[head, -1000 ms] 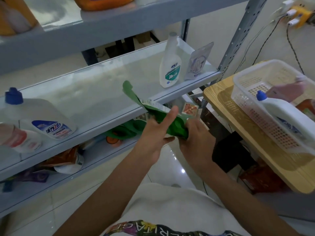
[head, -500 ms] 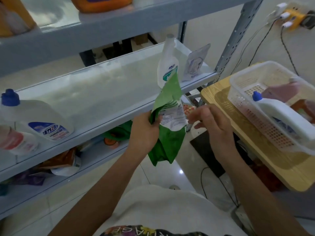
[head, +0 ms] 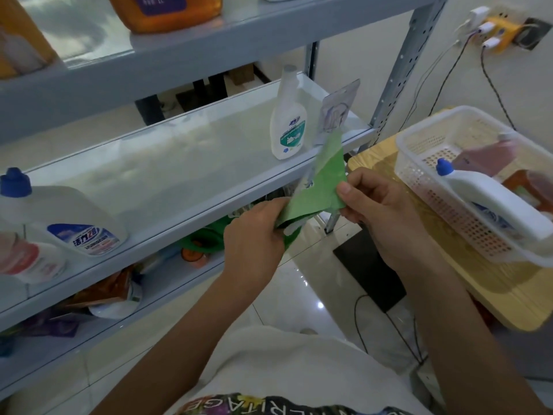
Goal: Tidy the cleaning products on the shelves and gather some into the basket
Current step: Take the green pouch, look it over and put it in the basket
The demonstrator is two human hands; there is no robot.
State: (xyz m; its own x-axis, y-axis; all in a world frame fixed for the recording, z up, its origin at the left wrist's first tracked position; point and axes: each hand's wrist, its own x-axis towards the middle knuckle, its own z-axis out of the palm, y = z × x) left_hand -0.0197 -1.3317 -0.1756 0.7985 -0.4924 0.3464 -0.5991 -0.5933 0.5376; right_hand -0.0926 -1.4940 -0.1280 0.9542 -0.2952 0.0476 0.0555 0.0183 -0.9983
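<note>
Both hands hold a green refill pouch [head: 321, 182] in front of the middle shelf [head: 179, 172]. My left hand [head: 254, 232] grips its lower end, and my right hand [head: 377, 205] pinches its right edge between thumb and fingers. The pouch's top corner points up toward the shelf's right end. A white plastic basket [head: 419, 163] sits on a wooden table [head: 377, 151] at the right. Inside it lie a white bottle with a blue cap [head: 490, 199] and a pink bottle [head: 490, 154].
On the middle shelf stand a white spray bottle [head: 288, 124], a carded packet [head: 335, 112] and a blue-capped white jug [head: 59, 217]. Orange bottles [head: 167, 10] stand on the top shelf. Pouches crowd the bottom shelf [head: 113, 295]. Cables hang from a wall socket [head: 496, 34].
The pouch has turned from upright to slanting right, and my right hand, which was apart from it half a second ago, now pinches its right edge. My left hand has shifted lower.
</note>
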